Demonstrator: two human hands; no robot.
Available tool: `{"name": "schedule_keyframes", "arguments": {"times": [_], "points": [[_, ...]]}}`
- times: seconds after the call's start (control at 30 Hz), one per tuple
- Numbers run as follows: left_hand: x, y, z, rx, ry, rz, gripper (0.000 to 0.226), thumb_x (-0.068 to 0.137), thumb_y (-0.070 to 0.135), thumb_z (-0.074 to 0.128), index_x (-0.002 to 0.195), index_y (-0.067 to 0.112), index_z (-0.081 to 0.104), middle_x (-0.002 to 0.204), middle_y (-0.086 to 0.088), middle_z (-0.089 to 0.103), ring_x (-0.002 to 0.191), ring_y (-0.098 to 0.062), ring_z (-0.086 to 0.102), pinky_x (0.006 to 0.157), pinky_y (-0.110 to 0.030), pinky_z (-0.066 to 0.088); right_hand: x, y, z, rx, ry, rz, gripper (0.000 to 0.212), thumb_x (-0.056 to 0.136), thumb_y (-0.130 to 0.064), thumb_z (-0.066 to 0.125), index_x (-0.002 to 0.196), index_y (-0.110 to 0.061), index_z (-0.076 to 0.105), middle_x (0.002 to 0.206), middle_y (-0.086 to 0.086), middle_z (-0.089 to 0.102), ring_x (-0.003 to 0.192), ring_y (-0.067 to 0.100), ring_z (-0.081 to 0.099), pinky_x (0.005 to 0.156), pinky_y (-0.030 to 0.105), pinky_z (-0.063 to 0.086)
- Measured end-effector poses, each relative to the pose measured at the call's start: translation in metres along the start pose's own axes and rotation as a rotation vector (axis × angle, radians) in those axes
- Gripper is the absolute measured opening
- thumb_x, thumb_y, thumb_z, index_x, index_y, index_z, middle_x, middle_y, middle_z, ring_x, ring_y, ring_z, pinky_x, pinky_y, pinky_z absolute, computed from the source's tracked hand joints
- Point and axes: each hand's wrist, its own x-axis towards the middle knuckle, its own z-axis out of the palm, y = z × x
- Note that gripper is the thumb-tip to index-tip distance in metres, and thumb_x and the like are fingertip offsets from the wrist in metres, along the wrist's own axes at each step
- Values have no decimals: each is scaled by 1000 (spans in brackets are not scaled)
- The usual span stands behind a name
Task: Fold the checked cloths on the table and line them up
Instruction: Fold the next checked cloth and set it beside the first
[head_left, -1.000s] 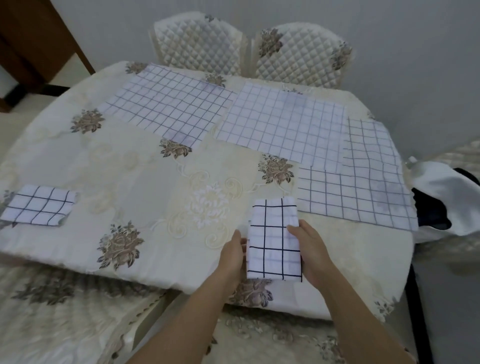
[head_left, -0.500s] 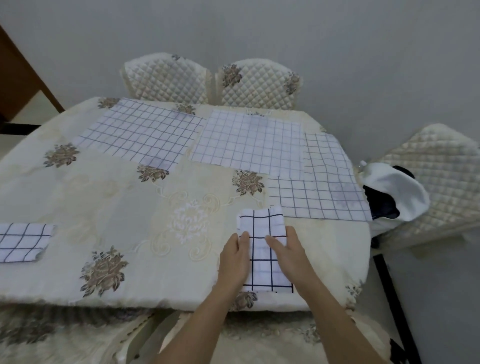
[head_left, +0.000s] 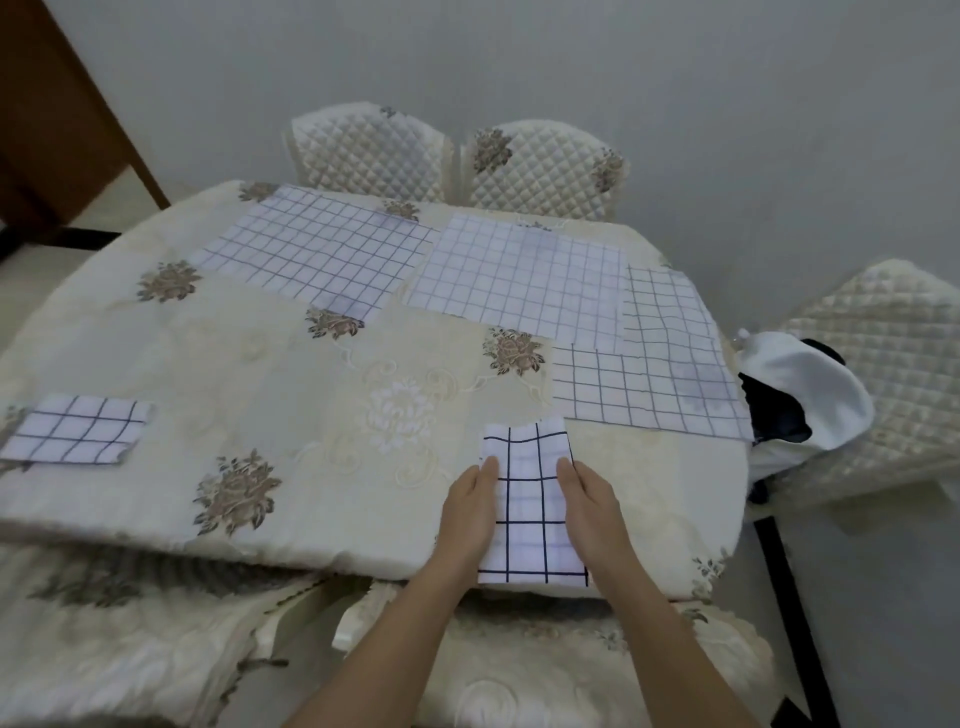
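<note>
Folded cloth (head_left: 530, 499) lies lengthwise away from person (both hands flat on its sides).

Folded cloth (head_left: 78, 428) at left, edge-cropped

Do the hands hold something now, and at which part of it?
Nothing is gripped. The left hand and the right hand lie flat with straight fingers on the long side edges of the folded checked cloth, pressing it on the table.
</note>
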Motion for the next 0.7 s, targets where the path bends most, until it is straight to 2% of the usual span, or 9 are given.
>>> {"name": "schedule_keyframes", "arguments": {"times": [0.03, 0.1, 0.2, 0.3, 0.5, 0.57, 0.63, 0.7], "points": [[-2, 0, -1, 41, 53, 16, 43, 104, 46, 37, 101, 17, 68, 101, 1, 71, 97, -16, 66, 91, -38, 53, 0, 1, 1, -13, -8, -22, 44, 105, -41, 40, 89, -6, 62, 85, 8, 67, 77, 17, 60, 78, 38, 52], [-7, 0, -1, 139, 170, 74, 48, 104, 47, 35, 93, 11, 65, 93, -3, 70, 90, -20, 65, 85, -39, 53, 1, 1, 2, -2, -22, -43, 42, 106, -38, 41, 86, -7, 62, 84, 10, 68, 77, 19, 61, 77, 38, 52], [-24, 2, 2, 254, 307, 131, 44, 106, 40, 34, 75, 14, 50, 76, -2, 58, 71, -14, 53, 64, -29, 41, -2, -3, 1, 1, -58, -99, 42, 106, -34, 41, 72, -13, 50, 66, -1, 54, 64, 13, 48, 65, 33, 42], [-38, 0, 3, 326, 450, 158, 42, 107, 33, 34, 70, 17, 41, 70, 1, 50, 64, -10, 45, 54, -19, 31, -4, -5, 0, -52, -109, -152, 43, 105, -36, 40, 70, -13, 43, 64, -1, 45, 62, 13, 41, 61, 32, 35], [-74, -19, 1, 270, 688, 167, 41, 107, 33, 34, 70, 16, 40, 65, 0, 46, 59, -14, 42, 52, -23, 30, -22, 1, 8, -235, -155, -294, 45, 105, -37, 39, 66, -16, 37, 58, -2, 43, 55, 13, 40, 53, 30, 30], [-89, -30, -5, 244, 783, 157, 40, 107, 33, 35, 70, 17, 40, 64, 1, 47, 58, -13, 43, 51, -22, 30, -31, 3, 18, -262, -212, -341, 44, 105, -36, 39, 65, -17, 36, 57, -3, 42, 55, 13, 40, 53, 27, 30], [-108, -41, -15, 227, 883, 141, 39, 107, 35, 36, 70, 21, 40, 63, 3, 47, 57, -11, 44, 53, -28, 33, -42, 5, 32, -273, -290, -388, 44, 106, -34, 39, 65, -17, 34, 57, -2, 42, 55, 12, 40, 50, 20, 29], [-128, -51, -25, 185, 962, 133, 39, 107, 31, 37, 69, 22, 41, 62, 5, 46, 55, -6, 46, 51, -23, 30, -57, 3, 45, -282, -376, -416, 45, 106, -32, 39, 64, -17, 34, 58, -1, 41, 55, 11, 38, 49, 21, 28]]}}
